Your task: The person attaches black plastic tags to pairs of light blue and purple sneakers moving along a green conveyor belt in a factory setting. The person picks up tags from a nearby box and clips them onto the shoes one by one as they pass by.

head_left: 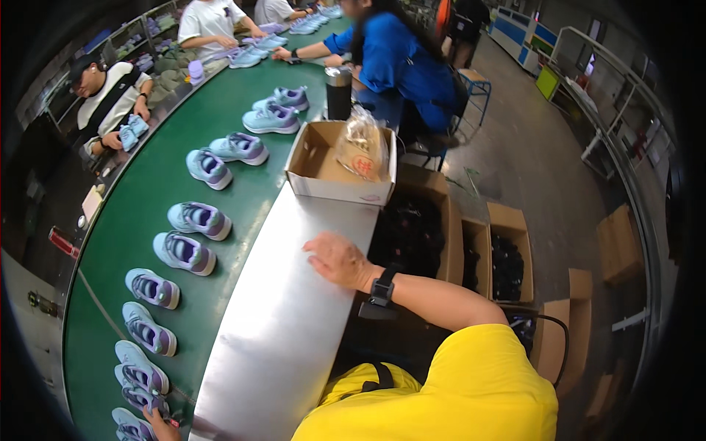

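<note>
Light blue and lilac sneakers [182, 252] stand in a line of pairs along a green conveyor belt [250, 198]. At the lower left edge, my left hand [160, 426] grips a sneaker [140, 395] at the near end of the line; part of this hand is cut off by the frame. A small red bit [174, 422] shows beside its fingers. My right hand [337, 259] is held over the bare metal table [283, 294], its fingers loosely bent and apart, with nothing in them. A black strap device [382, 287] sits on that wrist.
A white cardboard box [338, 187] holding a plastic bag [363, 151] stands at the table's far end, by a dark tumbler [338, 92]. Cartons of black items [507, 264] sit on the floor at right. Co-workers [412, 66] line the belt.
</note>
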The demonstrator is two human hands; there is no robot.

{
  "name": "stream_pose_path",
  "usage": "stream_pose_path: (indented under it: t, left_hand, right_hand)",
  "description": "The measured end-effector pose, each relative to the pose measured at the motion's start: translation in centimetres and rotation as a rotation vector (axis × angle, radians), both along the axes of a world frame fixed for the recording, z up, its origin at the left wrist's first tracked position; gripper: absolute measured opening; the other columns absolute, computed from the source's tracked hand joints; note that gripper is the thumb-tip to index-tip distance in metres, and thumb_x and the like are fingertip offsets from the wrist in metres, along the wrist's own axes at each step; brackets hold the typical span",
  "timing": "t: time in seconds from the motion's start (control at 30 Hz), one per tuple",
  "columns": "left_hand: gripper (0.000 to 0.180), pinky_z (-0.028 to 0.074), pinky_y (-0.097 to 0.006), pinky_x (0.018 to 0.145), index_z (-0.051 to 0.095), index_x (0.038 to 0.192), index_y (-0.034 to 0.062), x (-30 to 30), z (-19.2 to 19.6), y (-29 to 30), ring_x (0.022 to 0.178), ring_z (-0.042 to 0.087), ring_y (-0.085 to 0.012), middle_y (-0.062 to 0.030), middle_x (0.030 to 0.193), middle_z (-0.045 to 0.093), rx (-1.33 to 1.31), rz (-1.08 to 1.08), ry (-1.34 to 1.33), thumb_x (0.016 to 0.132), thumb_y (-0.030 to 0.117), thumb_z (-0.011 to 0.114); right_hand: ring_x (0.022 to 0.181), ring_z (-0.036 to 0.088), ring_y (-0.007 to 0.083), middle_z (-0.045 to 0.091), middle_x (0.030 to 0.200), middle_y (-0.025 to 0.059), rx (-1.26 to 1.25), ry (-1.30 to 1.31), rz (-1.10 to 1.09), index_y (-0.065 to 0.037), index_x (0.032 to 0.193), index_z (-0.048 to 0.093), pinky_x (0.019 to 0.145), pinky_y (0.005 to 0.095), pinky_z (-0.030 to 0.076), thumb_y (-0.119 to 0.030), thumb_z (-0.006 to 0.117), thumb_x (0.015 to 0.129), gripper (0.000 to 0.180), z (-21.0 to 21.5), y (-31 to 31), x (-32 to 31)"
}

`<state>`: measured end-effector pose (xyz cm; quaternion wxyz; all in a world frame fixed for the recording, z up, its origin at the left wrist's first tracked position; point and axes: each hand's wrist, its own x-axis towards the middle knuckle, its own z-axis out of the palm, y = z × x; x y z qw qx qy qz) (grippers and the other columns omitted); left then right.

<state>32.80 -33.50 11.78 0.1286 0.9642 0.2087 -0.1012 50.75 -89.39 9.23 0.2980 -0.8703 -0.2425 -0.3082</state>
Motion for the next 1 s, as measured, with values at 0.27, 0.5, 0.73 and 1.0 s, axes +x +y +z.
stream_pose_path:
  t: [0.27,0.5,0.73,1.0]
  left_hand:
    - [0.062,0.031,-0.052,0.103,0.037,0.138,0.0082,0.0,1.1,-1.7,0.121,0.039,-0.0469,-0.0269,0.138,0.036,0.126,-0.014,-0.146,0.08,0.008,0.059]
    - [0.039,0.043,-0.049,0.089,0.052,0.125,0.0067,0.2,2.1,-0.8,0.107,0.052,-0.0428,-0.0247,0.122,0.052,0.738,-0.139,0.115,0.089,0.019,0.053]
    - [0.032,0.045,-0.046,0.086,0.058,0.114,-0.0004,0.9,3.0,-0.1,0.099,0.057,-0.0403,-0.0239,0.113,0.059,0.784,-0.258,0.131,0.089,0.019,0.051]
    - [0.034,0.043,-0.046,0.091,0.056,0.12,-0.0012,1.2,2.4,-0.5,0.103,0.055,-0.0402,-0.0244,0.114,0.058,0.876,-0.449,-0.039,0.089,0.012,0.049]
  right_hand:
    - [0.077,0.059,0.0292,0.059,0.082,0.0132,0.622,0.35,-0.856,-0.004,0.097,0.054,0.07,0.0375,0.047,-0.01,0.06,0.083,0.017,-11.4,-18.1,-5.2]
    - [0.106,0.055,0.0375,0.057,0.11,0.0195,0.329,1.021,-1.047,-0.005,0.112,0.054,0.091,0.0427,0.046,-0.012,0.061,0.08,0.034,-25.0,-26.2,-9.5]
    - [0.118,0.046,0.0363,0.044,0.128,0.0189,0.094,1.047,-1.07,-0.009,0.13,0.044,0.099,0.0434,0.043,-0.004,0.055,0.082,0.049,-25.7,-23.6,-4.9]
    - [0.125,0.039,0.0415,0.032,0.141,0.0234,-0.001,0.929,-0.932,-0.018,0.14,0.033,0.098,0.0467,0.041,-0.014,0.065,0.075,0.072,-24.2,-25.3,3.4]
